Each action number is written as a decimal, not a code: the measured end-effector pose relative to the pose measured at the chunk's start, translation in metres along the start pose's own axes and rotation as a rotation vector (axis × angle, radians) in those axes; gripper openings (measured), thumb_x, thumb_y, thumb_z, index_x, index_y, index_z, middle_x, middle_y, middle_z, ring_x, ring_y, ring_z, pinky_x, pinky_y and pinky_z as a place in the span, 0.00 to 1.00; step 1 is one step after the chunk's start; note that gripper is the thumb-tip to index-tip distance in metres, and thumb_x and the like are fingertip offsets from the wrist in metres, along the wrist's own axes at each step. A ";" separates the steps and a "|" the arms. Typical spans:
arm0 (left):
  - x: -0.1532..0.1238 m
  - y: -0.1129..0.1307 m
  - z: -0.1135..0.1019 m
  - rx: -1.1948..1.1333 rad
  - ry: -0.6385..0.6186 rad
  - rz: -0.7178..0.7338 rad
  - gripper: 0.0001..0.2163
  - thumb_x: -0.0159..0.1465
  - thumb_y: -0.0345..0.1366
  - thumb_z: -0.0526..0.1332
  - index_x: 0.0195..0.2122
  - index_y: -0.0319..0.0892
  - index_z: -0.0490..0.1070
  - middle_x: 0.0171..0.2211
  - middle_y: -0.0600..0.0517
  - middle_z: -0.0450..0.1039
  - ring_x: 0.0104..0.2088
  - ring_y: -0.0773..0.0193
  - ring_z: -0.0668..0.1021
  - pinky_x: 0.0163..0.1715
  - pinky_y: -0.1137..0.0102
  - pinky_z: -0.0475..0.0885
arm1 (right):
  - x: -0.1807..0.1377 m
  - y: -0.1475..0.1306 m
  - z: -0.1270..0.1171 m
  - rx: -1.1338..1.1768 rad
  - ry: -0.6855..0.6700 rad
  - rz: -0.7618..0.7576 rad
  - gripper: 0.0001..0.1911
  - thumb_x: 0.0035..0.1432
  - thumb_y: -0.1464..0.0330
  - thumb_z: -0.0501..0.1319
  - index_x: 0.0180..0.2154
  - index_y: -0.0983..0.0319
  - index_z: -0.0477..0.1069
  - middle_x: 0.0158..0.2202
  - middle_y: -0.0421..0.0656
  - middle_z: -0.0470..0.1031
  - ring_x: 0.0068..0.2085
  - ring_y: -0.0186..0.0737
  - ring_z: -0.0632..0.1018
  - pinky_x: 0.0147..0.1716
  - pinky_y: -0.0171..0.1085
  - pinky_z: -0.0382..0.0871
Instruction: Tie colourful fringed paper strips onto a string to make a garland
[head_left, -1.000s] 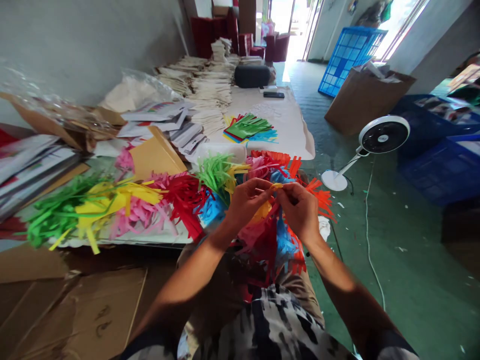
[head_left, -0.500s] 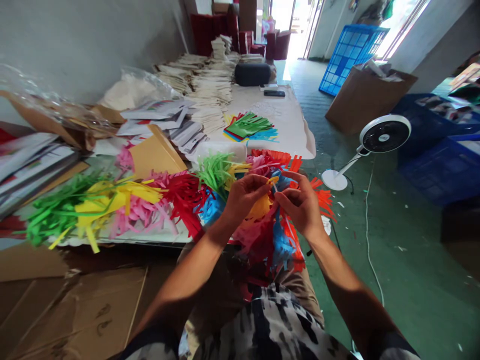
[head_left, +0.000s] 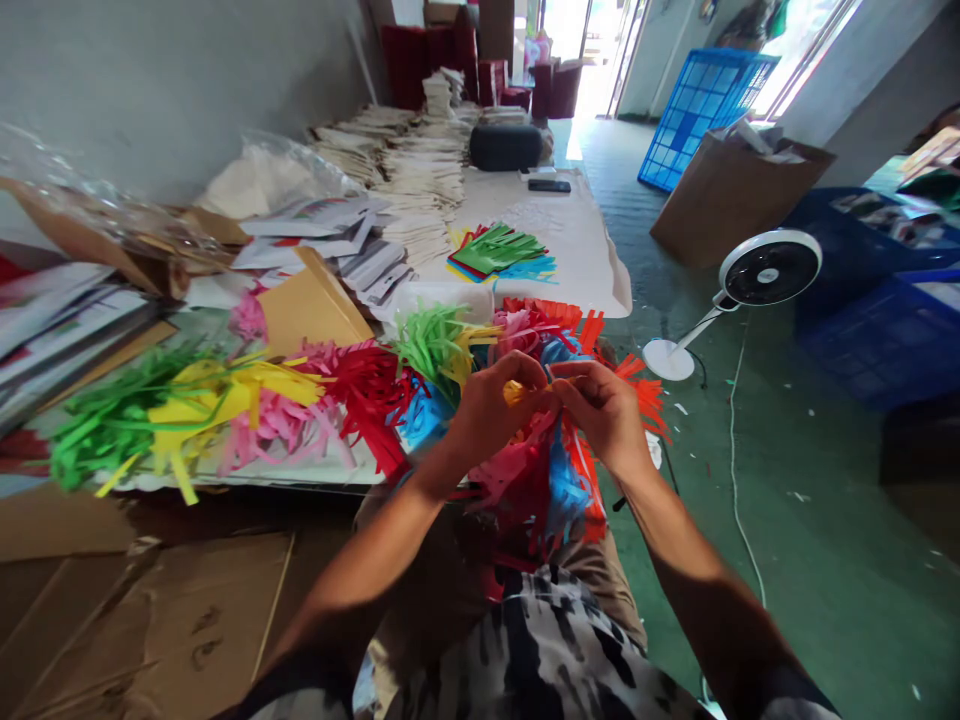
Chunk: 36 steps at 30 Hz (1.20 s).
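Observation:
My left hand (head_left: 495,410) and my right hand (head_left: 598,405) meet fingertip to fingertip above my lap. Both pinch the twisted top of a yellow paper tassel (head_left: 516,393), mostly hidden behind my left fingers. A thin pale strip or cord shows at the fingertips; its ends are hidden. Beneath the hands hang fringed paper tassels: pink and red (head_left: 517,470), blue (head_left: 568,480) and orange (head_left: 594,500). On the table to the left lie more fringed papers: light green (head_left: 433,342), dark red (head_left: 375,395), pink (head_left: 281,430), yellow (head_left: 225,395) and green (head_left: 112,420).
Flat fringed sheets (head_left: 499,252) lie on the white-covered table (head_left: 592,240), near stacked pale bundles (head_left: 420,180), a black case (head_left: 506,147) and a phone (head_left: 549,186). A tan envelope (head_left: 311,310) lies left. A white fan (head_left: 769,268) stands right, near blue crates (head_left: 697,110).
My fingertips have come closer together, and the yellow loop that stood up between them is now mostly covered. The right index finger has folded down onto the pinch.

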<state>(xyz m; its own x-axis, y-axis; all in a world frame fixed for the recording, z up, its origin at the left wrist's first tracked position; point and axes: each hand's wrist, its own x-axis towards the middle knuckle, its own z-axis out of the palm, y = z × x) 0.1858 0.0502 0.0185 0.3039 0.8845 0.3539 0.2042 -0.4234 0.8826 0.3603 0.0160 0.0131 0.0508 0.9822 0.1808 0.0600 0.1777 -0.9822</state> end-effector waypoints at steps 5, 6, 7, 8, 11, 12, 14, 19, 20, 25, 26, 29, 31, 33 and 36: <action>-0.006 0.008 -0.002 0.162 -0.034 0.082 0.06 0.66 0.38 0.69 0.40 0.45 0.74 0.35 0.54 0.80 0.35 0.64 0.81 0.38 0.70 0.72 | -0.003 0.005 -0.003 -0.163 0.026 -0.069 0.11 0.65 0.58 0.67 0.36 0.59 0.75 0.26 0.36 0.71 0.23 0.30 0.67 0.21 0.33 0.56; -0.007 0.008 -0.002 0.163 -0.038 0.089 0.06 0.67 0.39 0.69 0.40 0.45 0.73 0.36 0.54 0.80 0.35 0.65 0.81 0.38 0.70 0.72 | -0.003 0.006 -0.003 -0.184 0.035 -0.079 0.10 0.67 0.58 0.65 0.38 0.58 0.75 0.27 0.36 0.71 0.22 0.30 0.66 0.20 0.33 0.56; -0.008 0.008 -0.001 0.159 -0.040 0.088 0.07 0.68 0.40 0.68 0.41 0.45 0.73 0.36 0.53 0.81 0.36 0.65 0.81 0.38 0.71 0.72 | -0.004 0.006 -0.003 -0.206 0.048 -0.092 0.09 0.68 0.59 0.64 0.39 0.57 0.74 0.28 0.36 0.72 0.22 0.30 0.66 0.20 0.33 0.56; -0.009 0.007 0.000 0.151 -0.039 0.079 0.07 0.68 0.41 0.68 0.41 0.45 0.73 0.36 0.53 0.81 0.35 0.65 0.81 0.38 0.71 0.72 | -0.004 0.006 -0.002 -0.226 0.066 -0.108 0.08 0.68 0.60 0.63 0.39 0.57 0.74 0.31 0.37 0.73 0.23 0.30 0.67 0.20 0.33 0.56; -0.014 0.002 0.007 0.121 -0.039 0.017 0.08 0.68 0.43 0.68 0.40 0.45 0.73 0.36 0.53 0.80 0.32 0.66 0.80 0.34 0.72 0.72 | -0.004 0.006 -0.002 -0.223 0.145 -0.128 0.08 0.69 0.60 0.62 0.41 0.57 0.73 0.36 0.40 0.75 0.23 0.30 0.66 0.20 0.34 0.56; -0.016 0.000 0.009 0.112 -0.044 -0.007 0.09 0.68 0.43 0.68 0.39 0.45 0.73 0.35 0.54 0.80 0.31 0.66 0.80 0.33 0.72 0.71 | -0.004 0.005 -0.003 -0.193 0.176 -0.124 0.08 0.69 0.59 0.62 0.41 0.57 0.73 0.37 0.40 0.76 0.23 0.30 0.66 0.20 0.34 0.55; -0.022 -0.006 0.012 0.087 -0.066 -0.054 0.08 0.67 0.41 0.68 0.39 0.45 0.73 0.34 0.54 0.80 0.30 0.67 0.79 0.32 0.73 0.71 | -0.003 0.006 -0.004 -0.105 0.230 -0.115 0.10 0.69 0.57 0.63 0.41 0.57 0.73 0.37 0.41 0.77 0.25 0.31 0.68 0.21 0.33 0.56; -0.036 -0.022 -0.013 0.001 -0.264 -0.183 0.13 0.69 0.48 0.65 0.41 0.43 0.76 0.28 0.55 0.76 0.27 0.67 0.75 0.25 0.74 0.65 | 0.002 0.008 -0.012 0.080 0.329 -0.071 0.15 0.63 0.55 0.69 0.36 0.60 0.73 0.30 0.39 0.74 0.25 0.31 0.68 0.22 0.32 0.55; -0.037 -0.025 -0.024 0.035 -0.290 -0.197 0.15 0.70 0.50 0.63 0.41 0.43 0.77 0.26 0.55 0.75 0.25 0.67 0.73 0.24 0.74 0.62 | 0.002 0.009 -0.013 0.093 0.338 -0.048 0.16 0.62 0.55 0.70 0.36 0.60 0.74 0.29 0.38 0.73 0.23 0.30 0.65 0.21 0.32 0.53; -0.033 -0.038 -0.087 0.567 -0.063 -0.113 0.09 0.71 0.39 0.62 0.41 0.45 0.81 0.32 0.52 0.79 0.31 0.63 0.76 0.30 0.70 0.63 | 0.005 0.010 -0.013 0.091 0.342 -0.029 0.17 0.61 0.54 0.71 0.36 0.61 0.75 0.28 0.37 0.72 0.22 0.28 0.62 0.19 0.31 0.51; -0.031 -0.041 -0.095 0.692 -0.036 -0.073 0.08 0.70 0.35 0.61 0.42 0.45 0.81 0.36 0.51 0.80 0.34 0.61 0.77 0.32 0.69 0.64 | 0.005 0.010 -0.013 0.089 0.329 -0.025 0.17 0.61 0.55 0.71 0.36 0.61 0.75 0.28 0.37 0.72 0.22 0.28 0.61 0.19 0.31 0.50; -0.024 -0.048 -0.104 0.945 -0.118 0.034 0.12 0.68 0.27 0.59 0.40 0.45 0.82 0.39 0.47 0.78 0.41 0.56 0.76 0.35 0.65 0.65 | 0.005 0.011 -0.010 0.077 0.286 -0.009 0.16 0.62 0.54 0.70 0.37 0.60 0.74 0.26 0.35 0.70 0.20 0.27 0.59 0.16 0.32 0.47; -0.019 -0.053 -0.101 0.979 -0.195 0.055 0.12 0.67 0.27 0.59 0.38 0.45 0.83 0.38 0.47 0.77 0.41 0.55 0.76 0.37 0.64 0.66 | 0.005 0.010 -0.009 0.074 0.269 -0.016 0.15 0.63 0.55 0.70 0.37 0.60 0.74 0.26 0.35 0.70 0.19 0.27 0.58 0.16 0.32 0.47; -0.015 -0.056 -0.097 0.962 -0.208 0.049 0.11 0.68 0.29 0.59 0.37 0.43 0.83 0.38 0.46 0.77 0.42 0.54 0.76 0.40 0.63 0.67 | 0.005 0.010 -0.008 0.068 0.262 -0.030 0.15 0.63 0.56 0.70 0.37 0.60 0.74 0.27 0.36 0.71 0.20 0.27 0.60 0.17 0.32 0.48; -0.008 -0.056 -0.103 0.899 -0.203 0.072 0.09 0.68 0.32 0.61 0.36 0.43 0.83 0.39 0.46 0.78 0.41 0.55 0.76 0.43 0.61 0.69 | 0.005 0.008 -0.008 0.047 0.244 -0.040 0.14 0.64 0.56 0.69 0.36 0.60 0.73 0.26 0.36 0.70 0.21 0.28 0.60 0.18 0.32 0.49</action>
<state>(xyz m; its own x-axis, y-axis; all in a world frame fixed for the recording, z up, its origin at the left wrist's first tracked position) 0.0765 0.0869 -0.0022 0.4839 0.8347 0.2630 0.7983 -0.5441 0.2581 0.3694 0.0215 0.0068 0.2890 0.9316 0.2203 0.0202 0.2241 -0.9743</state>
